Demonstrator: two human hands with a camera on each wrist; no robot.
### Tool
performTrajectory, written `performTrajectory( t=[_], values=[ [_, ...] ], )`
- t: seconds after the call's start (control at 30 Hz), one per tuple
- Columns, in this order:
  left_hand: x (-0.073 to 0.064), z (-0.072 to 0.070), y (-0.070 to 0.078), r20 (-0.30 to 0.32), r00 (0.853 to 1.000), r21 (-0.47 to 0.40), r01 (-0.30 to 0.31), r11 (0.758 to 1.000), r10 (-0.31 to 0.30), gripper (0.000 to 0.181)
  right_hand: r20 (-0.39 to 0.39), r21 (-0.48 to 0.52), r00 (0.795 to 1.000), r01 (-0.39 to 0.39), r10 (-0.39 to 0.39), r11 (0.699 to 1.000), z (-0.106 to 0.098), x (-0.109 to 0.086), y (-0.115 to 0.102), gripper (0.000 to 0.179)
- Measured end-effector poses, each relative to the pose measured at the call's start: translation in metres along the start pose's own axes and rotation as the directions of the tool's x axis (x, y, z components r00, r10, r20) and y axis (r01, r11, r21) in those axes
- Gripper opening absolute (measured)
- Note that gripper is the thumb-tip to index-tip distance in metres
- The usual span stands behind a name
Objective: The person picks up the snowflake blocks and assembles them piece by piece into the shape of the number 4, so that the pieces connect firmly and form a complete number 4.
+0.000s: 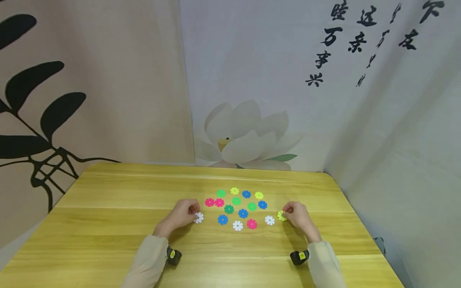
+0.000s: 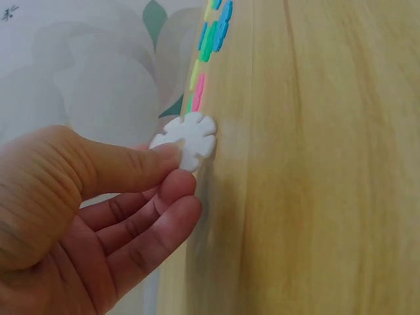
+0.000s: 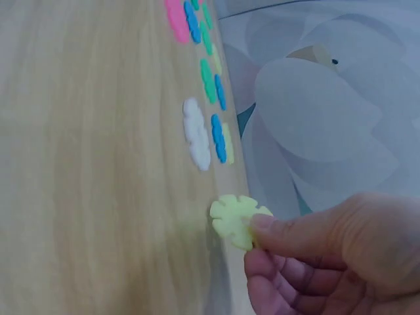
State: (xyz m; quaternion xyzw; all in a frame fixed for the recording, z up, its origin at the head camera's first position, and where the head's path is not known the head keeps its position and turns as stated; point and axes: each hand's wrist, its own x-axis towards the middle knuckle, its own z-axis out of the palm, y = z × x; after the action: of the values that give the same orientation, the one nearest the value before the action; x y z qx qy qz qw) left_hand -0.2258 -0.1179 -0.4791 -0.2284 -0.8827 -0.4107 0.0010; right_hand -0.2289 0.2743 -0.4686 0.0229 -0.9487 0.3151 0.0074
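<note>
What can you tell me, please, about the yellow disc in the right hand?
The yellow disc is pale, thin and round, with notches around its rim, and looks like plastic. The right hand pinches it by one edge, tilted up from the table, right of the nearest white disc. Whether it touches the table is unclear.

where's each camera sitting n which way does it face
Head: on the head, facing forward and down at the table; left hand, right hand and sleeves show.
Left wrist: on that wrist, facing the pinched white disc; left hand shows.
Right wrist: likewise, facing the pinched yellow disc; right hand shows.
Head and left wrist share the white disc.
</note>
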Motion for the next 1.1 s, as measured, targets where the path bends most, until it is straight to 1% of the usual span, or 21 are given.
performTrajectory(
  t=[0.1, 0.17, 0.23, 0.3, 0.37, 0.47, 0.5, 0.6, 0.7, 0.8, 0.9, 1.1],
  values=[
    [-0.002, 0.000, -0.001, -0.024, 1.000, -0.014, 0.008, 1.000, -0.009, 0.012, -0.012, 0.036, 1.000, -0.007, 0.007, 0.999, 0.001, -0.006, -0.003, 0.006],
    [-0.003, 0.000, 0.000, -0.031, 0.999, -0.046, 0.025, 0.999, -0.026, 0.007, -0.019, 0.083, 1.000, -0.013, 0.015, 0.996, 0.002, -0.009, -0.007, 0.006],
    [-0.004, 0.001, 0.000, -0.038, 0.998, -0.077, 0.052, 0.996, -0.055, 0.004, -0.027, 0.129, 1.000, -0.007, 0.011, 0.992, 0.004, -0.013, -0.011, 0.006],
    [-0.004, 0.001, 0.002, -0.038, 0.995, -0.110, 0.084, 0.990, -0.089, 0.004, -0.027, 0.187, 1.000, -0.001, 0.006, 0.982, 0.006, -0.015, -0.015, 0.006],
    [-0.004, 0.002, 0.004, -0.032, 0.993, -0.132, 0.107, 0.985, -0.112, 0.005, -0.027, 0.238, 1.000, 0.022, -0.016, 0.971, 0.008, -0.016, -0.018, 0.006],
    [-0.003, 0.003, 0.008, -0.022, 0.990, -0.157, 0.132, 0.979, -0.137, 0.005, -0.026, 0.293, 0.997, 0.077, -0.072, 0.953, 0.012, -0.018, -0.024, 0.007],
    [-0.003, 0.003, 0.009, -0.022, 0.991, -0.160, 0.128, 0.979, -0.133, 0.006, -0.028, 0.301, 0.995, 0.101, -0.097, 0.948, 0.013, -0.018, -0.025, 0.007],
    [-0.001, 0.003, 0.014, -0.030, 0.995, -0.173, 0.088, 0.981, -0.094, 0.007, -0.039, 0.319, 0.986, 0.168, -0.164, 0.933, 0.015, -0.020, -0.031, 0.007],
    [0.001, 0.003, 0.019, -0.053, 0.998, -0.175, 0.032, 0.984, -0.042, 0.007, -0.059, 0.331, 0.979, 0.204, -0.195, 0.922, 0.017, -0.020, -0.037, 0.006],
    [0.002, 0.003, 0.025, -0.073, 0.997, -0.175, 0.000, 0.985, -0.013, 0.005, -0.071, 0.353, 0.978, 0.207, -0.195, 0.912, 0.018, -0.022, -0.045, 0.006],
    [0.002, 0.004, 0.030, -0.086, 0.996, -0.166, -0.031, 0.986, 0.017, 0.004, -0.055, 0.396, 0.982, 0.188, -0.181, 0.899, 0.019, -0.023, -0.054, 0.006],
    [0.005, 0.007, 0.040, -0.098, 0.994, -0.128, -0.066, 0.990, 0.054, 0.003, 0.002, 0.503, 0.986, 0.144, -0.168, 0.852, 0.023, -0.026, -0.068, 0.008]
  ],
)
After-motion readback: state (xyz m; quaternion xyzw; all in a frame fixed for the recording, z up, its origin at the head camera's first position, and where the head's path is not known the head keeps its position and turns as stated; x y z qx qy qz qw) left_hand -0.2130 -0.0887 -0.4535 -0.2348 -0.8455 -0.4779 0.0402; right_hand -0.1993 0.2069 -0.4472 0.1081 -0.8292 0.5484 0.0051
